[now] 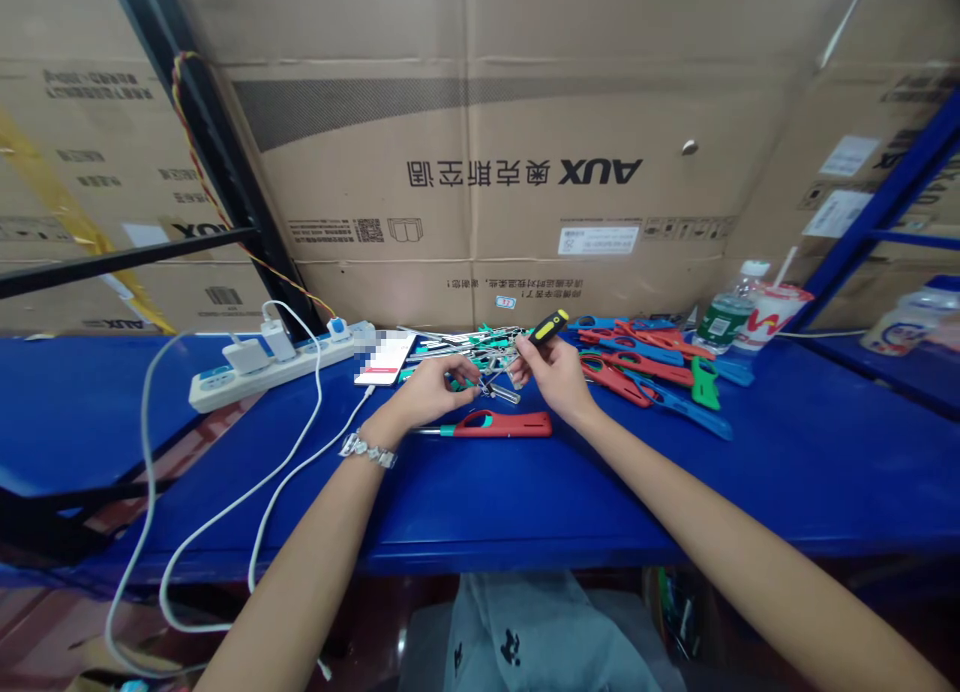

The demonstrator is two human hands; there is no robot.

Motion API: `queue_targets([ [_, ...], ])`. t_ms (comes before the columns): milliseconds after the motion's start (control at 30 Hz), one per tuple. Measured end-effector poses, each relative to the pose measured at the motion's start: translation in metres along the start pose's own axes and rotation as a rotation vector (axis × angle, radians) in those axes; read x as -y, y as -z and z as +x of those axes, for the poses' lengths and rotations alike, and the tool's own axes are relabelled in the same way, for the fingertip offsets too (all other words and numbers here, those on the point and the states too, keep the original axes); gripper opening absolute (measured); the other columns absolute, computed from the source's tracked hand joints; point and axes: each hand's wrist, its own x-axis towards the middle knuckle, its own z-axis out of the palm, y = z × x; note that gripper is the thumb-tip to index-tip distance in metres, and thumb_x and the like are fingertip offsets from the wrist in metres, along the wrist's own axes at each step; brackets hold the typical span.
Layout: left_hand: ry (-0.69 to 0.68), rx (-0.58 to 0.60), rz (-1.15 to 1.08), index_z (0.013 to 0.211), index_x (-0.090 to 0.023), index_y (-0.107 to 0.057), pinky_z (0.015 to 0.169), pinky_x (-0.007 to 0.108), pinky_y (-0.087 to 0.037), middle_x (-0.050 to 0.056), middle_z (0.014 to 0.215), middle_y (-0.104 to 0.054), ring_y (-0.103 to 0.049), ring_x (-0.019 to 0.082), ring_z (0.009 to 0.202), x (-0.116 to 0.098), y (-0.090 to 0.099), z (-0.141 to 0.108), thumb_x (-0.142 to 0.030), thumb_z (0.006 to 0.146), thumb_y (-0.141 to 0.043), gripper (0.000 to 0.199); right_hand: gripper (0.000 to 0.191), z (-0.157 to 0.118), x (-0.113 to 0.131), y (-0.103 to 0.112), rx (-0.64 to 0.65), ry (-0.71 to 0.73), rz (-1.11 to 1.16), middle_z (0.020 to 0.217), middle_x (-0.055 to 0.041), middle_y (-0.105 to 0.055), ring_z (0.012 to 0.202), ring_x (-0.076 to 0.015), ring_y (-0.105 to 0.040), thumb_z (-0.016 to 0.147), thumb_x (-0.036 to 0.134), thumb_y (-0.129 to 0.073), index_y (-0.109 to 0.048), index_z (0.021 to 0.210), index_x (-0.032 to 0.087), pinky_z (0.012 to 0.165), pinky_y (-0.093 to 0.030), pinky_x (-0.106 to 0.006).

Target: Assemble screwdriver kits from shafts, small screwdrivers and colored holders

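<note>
My right hand is closed on a black and yellow screwdriver, its tip pointing down and left toward my left hand. My left hand, with a metal bracelet at the wrist, is closed, fingertips pinching a small metal part. A short silver tube sits at those fingertips. Just below both hands a red lighter with a teal section and metal nozzle lies on the blue table. Behind the hands is a pile of metal rods and green pieces.
Red, blue and green casings are heaped at the right, beside a bottle and a cup. A phone, a power strip and white cables occupy the left. Cardboard stands behind.
</note>
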Motion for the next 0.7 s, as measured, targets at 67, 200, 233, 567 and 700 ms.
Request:
queue_targets([
  [67, 0.015, 0.024, -0.033, 0.092, -0.018, -0.072, 0.077, 0.031, -0.054, 0.007, 0.092, -0.076, -0.068, 0.018, 0.082, -0.002, -0.005, 0.001, -0.034, 0.077, -0.073, 0.022, 0.052, -0.001, 0.001, 0.004, -0.028, -0.005, 0.036, 0.063, -0.0042, -0.069, 0.051, -0.0183, -0.064, 0.076, 0.071, -0.069, -0.059, 0.079, 0.02, 0.051, -0.054, -0.031],
  [200, 0.054, 0.067, -0.125, 0.09, -0.019, -0.074, 0.075, 0.032, -0.055, 0.007, 0.087, -0.078, -0.07, 0.018, 0.078, -0.006, -0.014, 0.002, -0.036, 0.078, -0.075, 0.021, 0.052, -0.003, 0.002, 0.009, -0.043, -0.034, 0.074, 0.062, -0.0046, -0.069, 0.051, -0.0199, -0.065, 0.075, 0.071, -0.07, -0.059, 0.079, 0.021, 0.052, -0.057, -0.034],
  [233, 0.068, 0.077, -0.146, 0.088, -0.019, -0.074, 0.073, 0.031, -0.056, 0.008, 0.085, -0.078, -0.071, 0.017, 0.076, -0.006, -0.016, 0.002, -0.036, 0.079, -0.073, 0.02, 0.052, -0.004, 0.002, 0.01, -0.041, -0.04, 0.069, 0.062, -0.0048, -0.069, 0.051, -0.0204, -0.065, 0.075, 0.072, -0.07, -0.058, 0.079, 0.021, 0.053, -0.057, -0.035],
  [567, 0.041, 0.101, -0.099, 0.078, -0.018, -0.072, 0.064, 0.027, -0.052, 0.005, 0.074, -0.076, -0.066, 0.015, 0.065, -0.011, -0.017, 0.002, -0.033, 0.083, -0.066, 0.017, 0.055, -0.007, 0.005, 0.005, -0.042, 0.006, -0.001, 0.075, -0.0045, -0.069, 0.056, -0.0177, -0.065, 0.078, 0.074, -0.065, -0.056, 0.087, 0.021, 0.052, -0.056, -0.031],
  [700, 0.011, 0.091, -0.061, 0.073, -0.018, -0.071, 0.062, 0.027, -0.048, 0.003, 0.068, -0.072, -0.062, 0.014, 0.061, -0.013, -0.017, 0.002, -0.032, 0.082, -0.065, 0.018, 0.054, -0.01, 0.007, 0.003, 0.012, -0.022, 0.064, 0.079, -0.0051, -0.071, 0.054, -0.0175, -0.067, 0.079, 0.074, -0.063, -0.053, 0.088, 0.022, 0.054, -0.058, -0.032],
])
